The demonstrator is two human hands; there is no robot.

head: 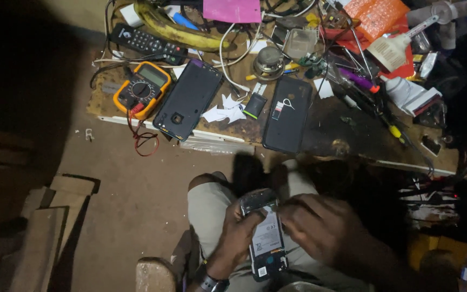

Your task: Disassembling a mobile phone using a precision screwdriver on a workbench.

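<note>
An opened phone (pixel 265 232) with its back removed lies over my lap, its battery and inner parts showing. My left hand (pixel 233 238) grips the phone along its left side. My right hand (pixel 320 224) rests on the phone's upper right edge, fingers curled and touching it. Whether the right hand holds a small tool I cannot tell. A watch sits on my left wrist (pixel 212 282).
The cluttered workbench (pixel 331 127) ahead carries a phone back cover (pixel 189 100), a second dark cover (pixel 287 113), a yellow multimeter (pixel 141 89) with red leads, a remote (pixel 147 43), a banana (pixel 177 30), screwdrivers (pixel 371 89) and cables. Wooden planks (pixel 47 232) lie on the floor at left.
</note>
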